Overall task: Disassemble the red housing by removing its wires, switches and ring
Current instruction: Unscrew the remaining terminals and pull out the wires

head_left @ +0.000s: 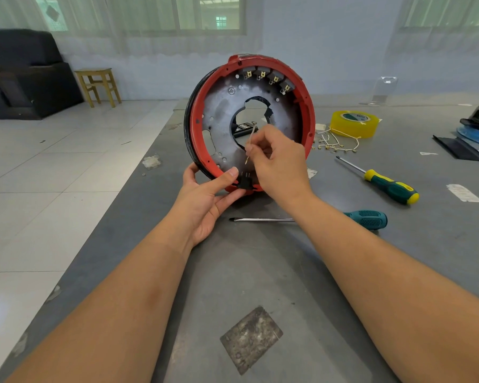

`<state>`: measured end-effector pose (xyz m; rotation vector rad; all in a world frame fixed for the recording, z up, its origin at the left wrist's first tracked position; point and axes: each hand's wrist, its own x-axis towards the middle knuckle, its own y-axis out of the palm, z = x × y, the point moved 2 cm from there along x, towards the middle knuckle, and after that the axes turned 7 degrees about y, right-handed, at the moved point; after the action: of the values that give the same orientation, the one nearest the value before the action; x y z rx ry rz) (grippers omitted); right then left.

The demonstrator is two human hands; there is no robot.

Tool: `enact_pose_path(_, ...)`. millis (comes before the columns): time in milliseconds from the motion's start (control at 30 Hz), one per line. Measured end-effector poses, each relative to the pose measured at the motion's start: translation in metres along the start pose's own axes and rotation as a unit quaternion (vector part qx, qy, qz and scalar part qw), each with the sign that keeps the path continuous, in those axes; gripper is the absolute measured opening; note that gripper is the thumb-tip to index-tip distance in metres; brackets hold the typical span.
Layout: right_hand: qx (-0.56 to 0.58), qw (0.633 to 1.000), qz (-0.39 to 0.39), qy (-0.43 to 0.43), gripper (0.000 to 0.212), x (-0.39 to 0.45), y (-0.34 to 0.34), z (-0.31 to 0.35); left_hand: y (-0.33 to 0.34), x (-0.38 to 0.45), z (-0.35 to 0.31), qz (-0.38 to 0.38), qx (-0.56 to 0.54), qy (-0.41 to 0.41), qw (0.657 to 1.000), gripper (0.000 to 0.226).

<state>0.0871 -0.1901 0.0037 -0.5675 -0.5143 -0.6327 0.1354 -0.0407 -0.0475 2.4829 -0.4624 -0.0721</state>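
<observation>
- Red housing (307, 106) stands on edge on the grey surface (260, 258), open side toward the person.
- Left hand (205, 200) grips its rim at 6 o'clock, thumb on a black switch (243, 181).
- Right hand (277, 158) pinches a thin pale wire (250, 145) near the centre hole.
- Four switches (266, 77) sit at 12 to 1 o'clock.
- Loose wires (335, 143) lie at 3 o'clock, beside yellow tape (354, 123).

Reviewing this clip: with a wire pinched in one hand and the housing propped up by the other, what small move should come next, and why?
Probably lay the pale wire pinched in the right hand on the pile of loose wires beside the yellow tape roll. It appears free, and the left hand holds the red housing upright. Four switches still sit inside the upper rim.
</observation>
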Motion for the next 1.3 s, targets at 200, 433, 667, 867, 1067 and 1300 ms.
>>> enact_pose_path(200,0.003,0.999,0.021,0.045,0.006,-0.002,0.0,-0.009,0.002,-0.001,-0.001,-0.01,0.003,-0.001,1.0,0.086)
enact_pose_path(433,0.042,0.996,0.018,0.077,0.004,-0.006,-0.014,-0.007,0.004,-0.001,0.0,-0.038,0.004,0.012,0.999,0.068)
enact_pose_path(667,-0.076,0.996,0.017,0.05,0.009,-0.012,-0.042,-0.018,0.01,-0.006,-0.002,-0.082,0.037,0.017,0.996,0.066)
enact_pose_path(867,-0.087,0.991,0.092,0.046,0.01,-0.013,-0.038,-0.028,0.011,-0.005,-0.001,-0.114,0.092,0.028,0.989,0.074)
enact_pose_path(1067,-0.083,0.987,0.129,0.045,0.014,-0.012,-0.032,-0.03,0.006,-0.006,-0.011,-0.127,0.262,-0.002,0.957,0.095)
enact_pose_path(1300,-0.074,0.985,0.134,0.081,0.019,-0.012,-0.032,-0.025,0.005,-0.014,-0.039,-0.092,0.606,-0.052,0.788,0.091)
